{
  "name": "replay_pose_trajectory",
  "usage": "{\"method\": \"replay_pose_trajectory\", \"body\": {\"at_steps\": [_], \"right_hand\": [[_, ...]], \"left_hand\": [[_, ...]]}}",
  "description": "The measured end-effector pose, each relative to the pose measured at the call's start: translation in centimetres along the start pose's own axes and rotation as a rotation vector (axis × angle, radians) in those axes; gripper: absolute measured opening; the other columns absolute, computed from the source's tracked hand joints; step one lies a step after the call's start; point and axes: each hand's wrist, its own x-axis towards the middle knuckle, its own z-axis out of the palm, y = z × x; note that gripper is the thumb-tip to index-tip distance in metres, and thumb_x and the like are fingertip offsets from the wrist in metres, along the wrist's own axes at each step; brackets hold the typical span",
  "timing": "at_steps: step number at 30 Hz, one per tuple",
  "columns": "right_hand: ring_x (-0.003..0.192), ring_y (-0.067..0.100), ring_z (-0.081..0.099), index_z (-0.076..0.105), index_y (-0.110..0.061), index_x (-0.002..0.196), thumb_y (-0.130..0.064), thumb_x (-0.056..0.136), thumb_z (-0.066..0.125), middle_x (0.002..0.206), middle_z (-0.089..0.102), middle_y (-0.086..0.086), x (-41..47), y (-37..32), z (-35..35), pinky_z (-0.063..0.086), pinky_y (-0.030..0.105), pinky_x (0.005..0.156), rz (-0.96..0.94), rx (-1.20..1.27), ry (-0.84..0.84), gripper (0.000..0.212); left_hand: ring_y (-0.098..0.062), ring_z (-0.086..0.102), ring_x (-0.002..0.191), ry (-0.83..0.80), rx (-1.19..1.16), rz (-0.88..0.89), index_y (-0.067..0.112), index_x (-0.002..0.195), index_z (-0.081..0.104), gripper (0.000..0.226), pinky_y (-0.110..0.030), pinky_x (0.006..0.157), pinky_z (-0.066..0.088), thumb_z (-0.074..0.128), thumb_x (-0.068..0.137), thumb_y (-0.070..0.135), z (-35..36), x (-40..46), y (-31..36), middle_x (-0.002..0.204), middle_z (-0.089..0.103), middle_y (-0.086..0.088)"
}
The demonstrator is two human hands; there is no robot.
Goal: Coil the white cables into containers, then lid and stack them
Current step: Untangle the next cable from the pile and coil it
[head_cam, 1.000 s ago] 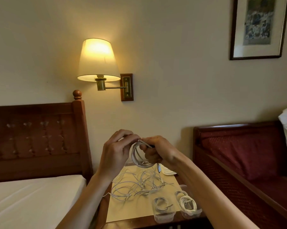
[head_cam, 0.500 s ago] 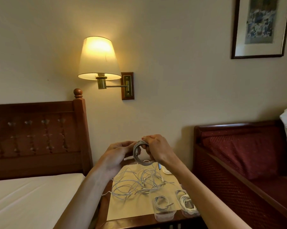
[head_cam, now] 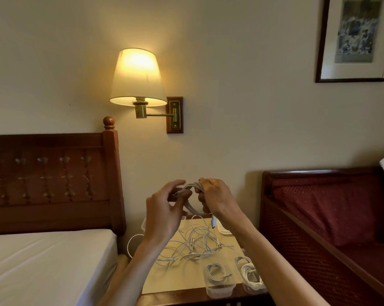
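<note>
Holding a white coil above the worktop

Right hand [head_cam: 215, 198] grips the coiled cable [head_cam: 192, 188]; left hand [head_cam: 164, 214] pinches its other side, fingers half curled. Below, loose white cables [head_cam: 195, 245] tangle on a pale mat [head_cam: 164, 281]. Two clear round containers [head_cam: 217, 281] at the worktop [head_cam: 186, 300] edge each hold a coil; forearms hide part.
</note>
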Motion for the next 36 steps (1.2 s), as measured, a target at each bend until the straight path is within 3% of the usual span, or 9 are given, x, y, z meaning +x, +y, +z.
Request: {"method": "replay_pose_trajectory", "body": {"at_steps": [4,8,13,17,21,24,29,33,36], "right_hand": [[0.048,0.011,0.037,0.060,-0.012,0.073,-0.027,0.104,0.034,0.055,0.047,-0.003,-0.2,-0.1,0.0,0.033,0.025,0.047,0.045,0.066,-0.018,0.043],[0.048,0.013,0.037,0.061,-0.011,0.071,-0.026,0.103,0.035,0.054,0.048,-0.002,-0.2,0.0,-0.3,0.033,0.027,0.048,0.065,0.068,-0.002,0.044],[0.048,0.013,0.038,0.061,-0.012,0.070,-0.026,0.104,0.035,0.053,0.048,-0.002,0.0,0.2,-0.5,0.033,0.027,0.049,0.037,0.049,-0.031,0.045],[0.046,0.012,0.034,0.061,-0.009,0.072,-0.025,0.105,0.035,0.051,0.045,-0.002,0.2,0.2,-0.7,0.030,0.026,0.047,0.073,0.124,-0.123,0.045],[0.048,0.013,0.040,0.065,-0.008,0.074,-0.028,0.104,0.038,0.053,0.048,-0.002,0.4,1.1,-0.4,0.037,0.028,0.051,0.058,0.033,-0.122,0.045],[0.046,0.013,0.040,0.064,-0.009,0.071,-0.028,0.103,0.040,0.047,0.047,-0.006,0.5,1.5,-0.5,0.037,0.029,0.052,0.063,0.050,-0.121,0.044],[0.047,0.014,0.041,0.064,-0.006,0.077,-0.025,0.105,0.037,0.055,0.049,0.000,0.4,1.0,-0.5,0.037,0.025,0.048,0.021,0.135,-0.190,0.043],[0.076,0.022,0.069,0.069,-0.008,0.097,-0.011,0.103,0.042,0.084,0.071,0.008,0.5,1.6,-1.8,0.057,0.028,0.070,-0.074,0.087,-0.205,0.027],[0.086,0.022,0.073,0.072,-0.015,0.100,-0.007,0.094,0.059,0.090,0.076,0.006,0.5,2.5,-2.9,0.061,0.038,0.078,-0.068,-0.035,-0.213,0.017]], "left_hand": [[-0.009,0.069,0.074,0.186,0.086,0.100,0.024,0.087,0.064,0.015,-0.042,0.049,0.056,0.078,0.080,0.024,0.5,-0.3,0.1,0.084,0.067,0.013],[-0.011,0.070,0.069,0.196,-0.016,0.006,0.016,0.078,0.068,0.014,-0.039,0.048,0.058,0.081,0.076,0.020,0.4,-0.8,0.2,0.075,0.070,0.005],[-0.021,0.070,0.095,-0.090,-0.340,-0.358,0.005,0.082,0.054,0.022,-0.039,0.075,0.058,0.072,0.084,0.016,-0.6,0.2,0.0,0.102,0.074,-0.009],[-0.017,0.057,0.082,-0.259,-0.503,-0.504,0.011,0.094,0.052,0.022,-0.030,0.062,0.036,0.064,0.087,0.028,-1.2,0.1,0.4,0.088,0.069,-0.011],[-0.016,0.043,0.077,-0.399,-0.251,-0.494,0.015,0.106,0.069,0.025,-0.030,0.065,0.029,0.048,0.101,0.027,-1.4,0.3,0.4,0.077,0.057,0.002],[-0.015,0.040,0.074,-0.481,-0.123,-0.418,0.013,0.096,0.070,0.035,-0.026,0.064,0.030,0.040,0.103,0.031,-1.4,0.3,1.1,0.079,0.050,-0.001],[-0.020,0.030,0.067,-0.345,-0.148,-0.376,0.006,0.085,0.055,0.036,-0.033,0.061,0.028,0.040,0.103,0.034,-0.6,0.2,1.3,0.069,0.036,0.001],[-0.015,0.043,0.081,-0.140,-0.174,-0.401,0.015,0.089,0.055,0.027,-0.025,0.065,0.035,0.041,0.103,0.034,-0.1,0.3,0.8,0.087,0.047,-0.001],[-0.015,0.040,0.079,-0.118,-0.143,-0.364,0.014,0.086,0.053,0.028,-0.027,0.064,0.032,0.041,0.103,0.033,0.0,0.4,0.3,0.082,0.044,-0.001]]}}
